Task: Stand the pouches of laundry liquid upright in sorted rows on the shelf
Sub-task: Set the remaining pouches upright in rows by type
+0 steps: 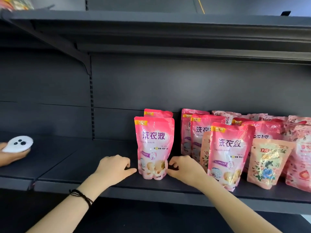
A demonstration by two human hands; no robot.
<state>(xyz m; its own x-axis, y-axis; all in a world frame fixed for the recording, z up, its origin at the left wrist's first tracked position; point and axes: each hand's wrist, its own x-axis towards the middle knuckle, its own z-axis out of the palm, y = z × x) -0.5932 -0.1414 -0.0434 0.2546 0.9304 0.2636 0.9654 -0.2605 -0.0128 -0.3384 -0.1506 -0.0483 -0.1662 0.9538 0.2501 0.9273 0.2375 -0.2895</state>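
Shelf (pixel 84 165): dark metal. Cluster (pixel 230 153) of pink pouches fills its 3 o'clock end, some leaning. Pouch (pixel 154 145) stands upright mid-shelf near the front edge, twin (pixel 158 113) behind it at 12. Left hand (pixel 114 167) at pouch's 8: fingers curled, holding nothing, thumb tip at base. Right hand (pixel 185 169) at 4: thumb and forefinger against the edge; grip not discernible. White device (pixel 17 143) far out at 9.

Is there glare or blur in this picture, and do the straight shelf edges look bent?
Head view: glare streaks the film of the front pink pouch and the peach pouch; the goods in the top left corner are blurred; the upper shelf edge bows slightly from the wide lens; the back panel is dim.
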